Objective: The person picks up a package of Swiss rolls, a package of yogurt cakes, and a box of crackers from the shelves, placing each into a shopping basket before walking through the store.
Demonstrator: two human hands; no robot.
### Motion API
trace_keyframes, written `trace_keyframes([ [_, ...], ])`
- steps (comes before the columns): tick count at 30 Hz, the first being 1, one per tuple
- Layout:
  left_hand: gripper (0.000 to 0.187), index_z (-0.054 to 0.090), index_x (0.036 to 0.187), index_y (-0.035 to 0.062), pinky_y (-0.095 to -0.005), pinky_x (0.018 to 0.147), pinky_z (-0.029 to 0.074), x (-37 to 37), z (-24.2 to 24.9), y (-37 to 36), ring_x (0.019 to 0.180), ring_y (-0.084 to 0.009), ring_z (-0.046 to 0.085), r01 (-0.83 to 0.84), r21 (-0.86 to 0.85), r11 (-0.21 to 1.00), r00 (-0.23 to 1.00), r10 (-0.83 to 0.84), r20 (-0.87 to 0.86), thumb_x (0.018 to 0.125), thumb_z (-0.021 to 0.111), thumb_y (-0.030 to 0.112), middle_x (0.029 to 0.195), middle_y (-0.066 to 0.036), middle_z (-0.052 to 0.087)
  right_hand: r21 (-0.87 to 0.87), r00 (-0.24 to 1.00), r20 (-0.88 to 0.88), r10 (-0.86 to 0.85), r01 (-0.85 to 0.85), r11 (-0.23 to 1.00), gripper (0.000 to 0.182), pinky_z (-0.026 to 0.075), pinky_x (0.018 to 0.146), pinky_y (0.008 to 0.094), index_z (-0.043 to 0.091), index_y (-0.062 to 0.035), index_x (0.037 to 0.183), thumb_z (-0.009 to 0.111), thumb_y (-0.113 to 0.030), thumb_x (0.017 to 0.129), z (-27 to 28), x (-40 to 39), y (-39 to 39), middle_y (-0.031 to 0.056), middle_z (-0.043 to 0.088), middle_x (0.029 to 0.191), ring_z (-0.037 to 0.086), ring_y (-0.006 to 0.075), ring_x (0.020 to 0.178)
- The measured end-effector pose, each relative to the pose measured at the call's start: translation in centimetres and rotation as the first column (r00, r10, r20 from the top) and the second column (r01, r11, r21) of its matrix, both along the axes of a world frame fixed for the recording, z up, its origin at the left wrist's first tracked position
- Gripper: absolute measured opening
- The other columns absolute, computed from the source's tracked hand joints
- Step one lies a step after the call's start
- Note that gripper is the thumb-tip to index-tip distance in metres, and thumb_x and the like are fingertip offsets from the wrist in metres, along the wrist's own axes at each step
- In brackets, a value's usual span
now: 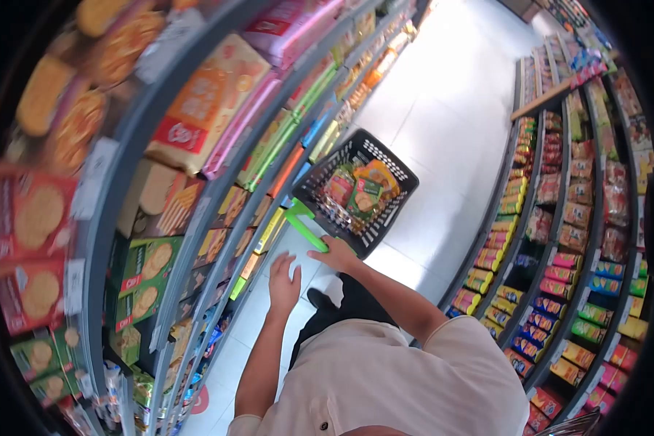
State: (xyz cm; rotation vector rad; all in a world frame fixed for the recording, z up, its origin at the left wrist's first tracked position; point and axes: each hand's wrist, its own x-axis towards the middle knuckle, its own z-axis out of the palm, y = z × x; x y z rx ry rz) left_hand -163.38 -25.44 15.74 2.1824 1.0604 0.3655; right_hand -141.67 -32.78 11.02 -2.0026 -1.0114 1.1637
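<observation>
My right hand is wrapped round the bright green handle of a black shopping basket. Inside the basket lie several packets, among them a green box and a yellow-orange packet. My left hand hangs beside the handle with its fingers apart and nothing in it. The shelf of biscuit packs on the left is close to that hand, without contact.
A tall shelf rack with boxed biscuits, such as a green box and an orange-white bag, rises on the left. Another rack of colourful packets curves along the right. Pale floor tiles run between them.
</observation>
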Motion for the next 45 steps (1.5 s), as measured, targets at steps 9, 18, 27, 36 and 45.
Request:
trace_keyframes([
  [9, 0.04, 0.076, 0.124, 0.0043, -0.0496, 0.103, 0.058, -38.8, -12.2, -15.6, 0.117, -0.0432, 0.072, -0.08, -0.085, 0.993, 0.905, 0.037, -0.423, 0.104, 0.064, 0.036, 0.126, -0.025, 0.075, -0.097, 0.962, 0.272, 0.005, 0.022, 0.995, 0.052, 0.058, 0.091, 0.0542, 0.078, -0.0033, 0.106, 0.073, -0.054, 0.093, -2.4, -3.1, -1.7, 0.0273, 0.077, 0.101, 0.074, 0.0463, 0.102],
  [18, 0.052, 0.077, 0.111, 0.0033, -0.0554, 0.102, 0.055, -51.7, -13.7, -28.4, 0.118, -0.0469, 0.068, -0.48, -0.326, 0.815, 0.756, 0.196, -0.624, 0.109, 0.05, 0.048, 0.126, -0.024, 0.074, 0.029, 0.957, 0.277, 0.085, -0.097, 0.995, 0.04, 0.057, 0.081, 0.0501, 0.076, -0.0004, 0.105, 0.074, -0.04, 0.097, -2.2, -6.6, -7.6, 0.025, 0.077, 0.091, 0.077, 0.041, 0.091],
  [27, 0.045, 0.073, 0.13, 0.0033, -0.0402, 0.101, 0.058, -35.2, -10.3, -18.4, 0.112, -0.0336, 0.076, -0.542, -0.592, 0.596, 0.746, 0.665, -0.014, 0.105, 0.068, 0.041, 0.122, -0.02, 0.078, 0.232, 0.965, 0.247, 0.089, -0.148, 0.961, 0.038, 0.055, 0.075, 0.05, 0.074, 0.0006, 0.099, 0.075, -0.037, 0.096, -3.9, -9.1, -10.3, 0.021, 0.072, 0.08, 0.073, 0.0368, 0.076],
  [36, 0.042, 0.077, 0.118, 0.0054, -0.0419, 0.094, 0.06, -39.6, -13.1, -18.8, 0.105, -0.0338, 0.077, -0.7, -0.478, 0.531, 0.648, 0.753, -0.112, 0.102, 0.069, 0.044, 0.109, -0.018, 0.081, -0.1, 0.985, -0.041, 0.169, -0.172, 0.98, 0.036, 0.047, 0.052, 0.0358, 0.063, -0.0075, 0.079, 0.073, -0.034, 0.1, -2.9, -9.4, -6.3, 0.0006, 0.058, 0.063, 0.057, 0.012, 0.052],
  [45, 0.044, 0.079, 0.119, 0.0089, -0.0449, 0.096, 0.06, -43.3, -15.7, -24.7, 0.107, -0.0382, 0.076, -0.764, -0.493, 0.416, 0.588, 0.765, -0.264, 0.101, 0.069, 0.047, 0.111, -0.021, 0.081, 0.0, 0.89, 0.413, 0.193, -0.212, 0.977, 0.035, 0.052, 0.055, 0.0417, 0.072, -0.0014, 0.085, 0.072, -0.033, 0.098, -9.1, -8.5, -6.4, 0.0093, 0.071, 0.068, 0.072, 0.022, 0.059],
])
